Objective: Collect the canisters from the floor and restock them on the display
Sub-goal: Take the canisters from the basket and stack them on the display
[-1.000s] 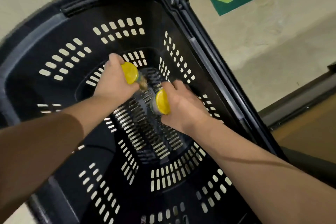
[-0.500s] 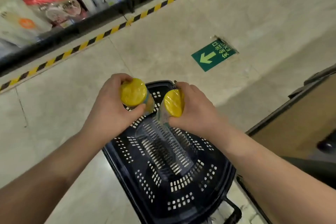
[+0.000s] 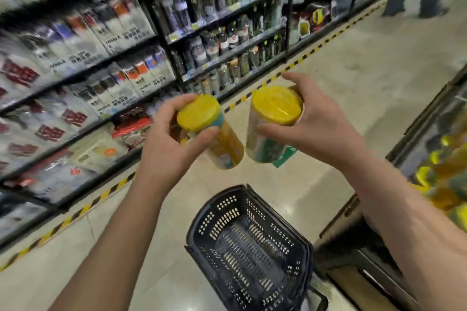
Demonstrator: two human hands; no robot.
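In curled fingers (image 3: 204,135), two blur-labelled canisters (image 3: 227,146) (image 3: 265,153).

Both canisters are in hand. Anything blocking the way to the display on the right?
Nothing visible does. The left hand holds the left canister, the right hand the right canister, both in open air left of the display. The basket sits below, on the floor.

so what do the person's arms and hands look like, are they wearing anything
The left hand and right hand are bare: no gloves, and no rings visible on the fingers. The left forearm and right forearm are bare too, with no sleeves, watch or bracelet in view.
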